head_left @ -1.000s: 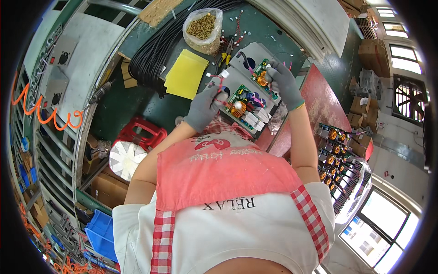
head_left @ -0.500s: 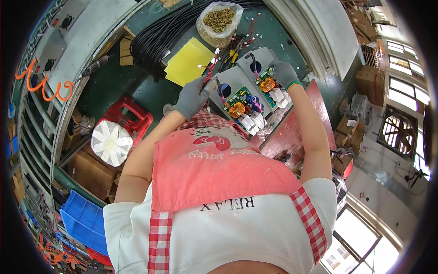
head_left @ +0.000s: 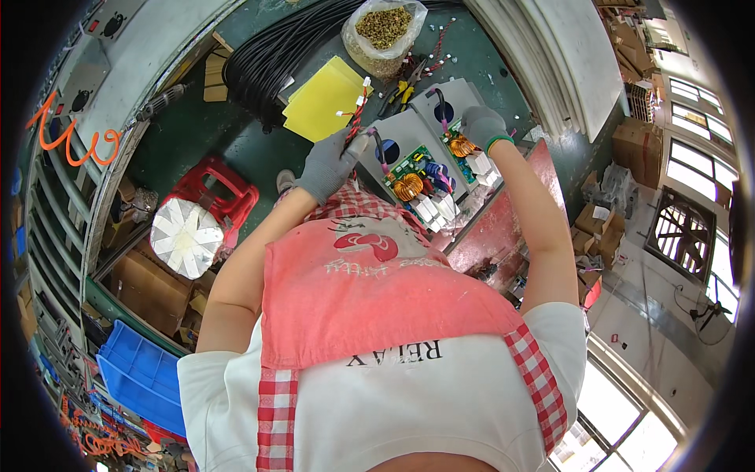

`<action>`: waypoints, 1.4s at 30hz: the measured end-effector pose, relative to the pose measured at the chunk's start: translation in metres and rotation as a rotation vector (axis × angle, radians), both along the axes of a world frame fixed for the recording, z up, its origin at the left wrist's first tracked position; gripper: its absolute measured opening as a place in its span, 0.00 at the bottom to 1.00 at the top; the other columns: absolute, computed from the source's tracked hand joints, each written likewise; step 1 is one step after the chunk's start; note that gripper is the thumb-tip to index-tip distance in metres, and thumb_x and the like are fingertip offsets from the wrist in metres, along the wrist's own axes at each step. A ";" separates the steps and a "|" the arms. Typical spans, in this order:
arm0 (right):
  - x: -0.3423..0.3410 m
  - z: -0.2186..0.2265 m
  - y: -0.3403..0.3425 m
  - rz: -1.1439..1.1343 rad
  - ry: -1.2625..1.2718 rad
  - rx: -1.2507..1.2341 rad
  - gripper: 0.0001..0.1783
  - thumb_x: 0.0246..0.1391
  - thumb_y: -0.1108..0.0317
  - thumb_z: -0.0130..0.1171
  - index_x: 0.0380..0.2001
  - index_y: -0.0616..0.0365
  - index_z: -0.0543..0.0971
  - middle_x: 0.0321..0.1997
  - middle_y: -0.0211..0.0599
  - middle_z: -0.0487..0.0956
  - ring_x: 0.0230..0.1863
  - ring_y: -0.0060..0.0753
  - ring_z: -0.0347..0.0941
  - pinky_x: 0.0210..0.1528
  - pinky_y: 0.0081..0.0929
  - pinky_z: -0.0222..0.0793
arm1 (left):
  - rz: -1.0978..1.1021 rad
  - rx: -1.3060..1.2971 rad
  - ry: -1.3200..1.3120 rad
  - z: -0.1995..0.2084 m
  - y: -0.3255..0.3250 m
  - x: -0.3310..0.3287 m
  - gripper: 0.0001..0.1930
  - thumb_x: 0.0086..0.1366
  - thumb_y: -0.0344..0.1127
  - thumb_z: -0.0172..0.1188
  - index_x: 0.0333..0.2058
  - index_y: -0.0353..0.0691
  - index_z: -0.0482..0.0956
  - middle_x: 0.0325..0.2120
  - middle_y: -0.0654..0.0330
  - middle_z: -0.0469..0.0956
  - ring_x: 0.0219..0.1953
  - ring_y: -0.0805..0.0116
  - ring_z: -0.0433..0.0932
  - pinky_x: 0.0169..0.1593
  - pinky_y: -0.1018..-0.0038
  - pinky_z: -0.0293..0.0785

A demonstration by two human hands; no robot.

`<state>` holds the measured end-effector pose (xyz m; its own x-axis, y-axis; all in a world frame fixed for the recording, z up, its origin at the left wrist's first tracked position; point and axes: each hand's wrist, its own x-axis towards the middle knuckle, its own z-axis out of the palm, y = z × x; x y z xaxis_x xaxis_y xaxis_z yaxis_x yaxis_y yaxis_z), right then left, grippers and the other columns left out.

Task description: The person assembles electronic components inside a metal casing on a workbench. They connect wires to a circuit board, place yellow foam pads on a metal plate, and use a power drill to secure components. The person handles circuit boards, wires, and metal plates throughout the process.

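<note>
In a grey glove, my left hand is closed around a bundle of thin red and black wires whose white plugs stick up above the fingers. To its right lie two grey metal panels, the nearer panel and the farther panel, each with a round hole and a black cable. A green circuit board with copper coils and white blocks sits on the nearer one. My right hand, also gloved, is curled at the upper edge of a second circuit board; its fingertips are hidden.
Yellow sheets, a coil of black cable, a bag of small brass-coloured parts and yellow-handled pliers lie on the green surface beyond. A red stool stands left, near a blue crate. Stacked pale panels rise at right.
My right hand has shifted slightly and its fingers look more curled over the farther board. My left hand keeps hold of the wires. The whole view has moved a little.
</note>
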<state>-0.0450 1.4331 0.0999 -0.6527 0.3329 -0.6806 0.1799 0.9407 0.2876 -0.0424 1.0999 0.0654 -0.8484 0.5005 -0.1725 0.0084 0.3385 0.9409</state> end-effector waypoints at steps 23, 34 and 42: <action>-0.025 -0.018 0.026 0.278 -0.093 -0.270 0.11 0.42 0.61 0.65 0.29 0.53 0.81 0.33 0.41 0.80 0.37 0.45 0.76 0.39 0.38 0.70 | -0.078 0.176 -0.355 -0.012 0.001 0.005 0.18 0.70 0.45 0.45 0.34 0.36 0.75 0.25 0.63 0.72 0.28 0.74 0.69 0.34 0.76 0.67; 0.017 -0.035 0.040 0.208 0.289 -0.188 0.13 0.42 0.60 0.67 0.33 0.50 0.80 0.37 0.36 0.78 0.41 0.40 0.75 0.41 0.35 0.70 | -0.194 0.394 -0.564 0.028 -0.003 -0.003 0.16 0.68 0.46 0.51 0.28 0.40 0.75 0.19 0.71 0.68 0.23 0.83 0.62 0.28 0.83 0.59; 0.049 0.029 -0.104 -0.522 0.673 -1.039 0.16 0.50 0.60 0.65 0.38 0.60 0.79 0.38 0.31 0.79 0.38 0.22 0.74 0.42 0.22 0.69 | -0.170 0.352 -0.467 0.008 -0.004 0.012 0.15 0.65 0.43 0.56 0.26 0.38 0.77 0.19 0.70 0.70 0.23 0.83 0.65 0.27 0.81 0.62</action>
<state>0.0037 1.3291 0.1289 -0.9142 0.1723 -0.3668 0.4044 0.4461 -0.7985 -0.0306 1.0962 0.0730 -0.6262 0.7166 -0.3071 -0.4058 0.0368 0.9132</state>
